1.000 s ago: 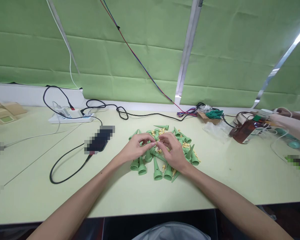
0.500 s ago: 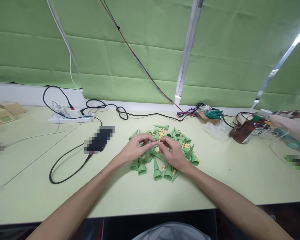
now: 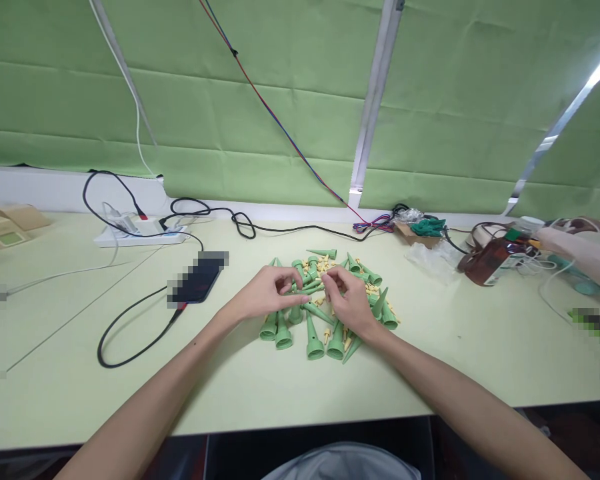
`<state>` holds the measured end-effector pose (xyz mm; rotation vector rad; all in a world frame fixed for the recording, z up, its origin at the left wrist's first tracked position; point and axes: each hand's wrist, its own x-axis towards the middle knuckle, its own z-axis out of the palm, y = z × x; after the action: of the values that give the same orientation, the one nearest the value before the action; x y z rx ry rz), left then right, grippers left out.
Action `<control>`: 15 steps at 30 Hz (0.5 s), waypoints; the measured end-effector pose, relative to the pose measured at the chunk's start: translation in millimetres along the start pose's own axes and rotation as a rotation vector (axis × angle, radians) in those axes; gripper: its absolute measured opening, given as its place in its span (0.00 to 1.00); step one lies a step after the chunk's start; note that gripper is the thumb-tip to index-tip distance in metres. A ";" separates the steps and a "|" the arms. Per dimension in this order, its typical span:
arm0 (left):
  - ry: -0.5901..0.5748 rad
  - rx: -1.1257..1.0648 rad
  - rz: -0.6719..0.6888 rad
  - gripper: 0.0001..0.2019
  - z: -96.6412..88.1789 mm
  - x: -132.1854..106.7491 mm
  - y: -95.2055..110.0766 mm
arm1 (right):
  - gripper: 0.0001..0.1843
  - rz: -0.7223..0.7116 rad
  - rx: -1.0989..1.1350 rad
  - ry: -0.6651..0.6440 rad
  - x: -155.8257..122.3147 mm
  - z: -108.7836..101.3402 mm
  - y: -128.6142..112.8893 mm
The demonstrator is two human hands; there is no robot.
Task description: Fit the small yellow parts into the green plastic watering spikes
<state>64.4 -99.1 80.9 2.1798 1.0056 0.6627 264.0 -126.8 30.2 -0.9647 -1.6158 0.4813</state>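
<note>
Tapered green plastic cones (image 3: 315, 349) and small slim yellow plastic pieces (image 3: 327, 335) are lying heaped midway between the front and back edges of the pale worktop (image 3: 240, 403). The left hand (image 3: 266, 292) is hovering above, fingers parted; whether the right hand's (image 3: 351, 303) bent fingers are grasping anything, I cannot tell.

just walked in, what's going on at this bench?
A person is working bare-handed over a loose pile of green cones and small yellow pieces on the table. The left hand is open, thumb and fingers apart. The right hand has its fingertips close together; whether they hold a piece is unclear.
</note>
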 end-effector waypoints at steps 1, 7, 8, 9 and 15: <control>-0.040 0.010 -0.007 0.15 0.2 0.1 -0.5 | 0.11 0.002 0.001 0.005 0.3 -0.1 0.3; -0.133 0.091 -0.001 0.11 4.9 1.8 -7.1 | 0.11 0.009 -0.001 0.004 0.6 -0.1 -0.2; -0.138 0.096 0.006 0.11 5.3 2.2 -8.4 | 0.11 0.011 -0.005 0.003 0.3 0.0 -0.1; -0.142 0.097 0.009 0.11 5.5 2.5 -9.6 | 0.11 0.013 -0.008 0.002 0.1 0.2 0.0; -0.136 0.018 -0.029 0.14 3.3 2.3 -10.6 | 0.12 0.010 -0.017 -0.002 -0.9 0.8 0.7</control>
<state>62.8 -93.0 71.4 2.1900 0.9730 0.4865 263.5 -126.9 28.9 -0.9857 -1.6201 0.4755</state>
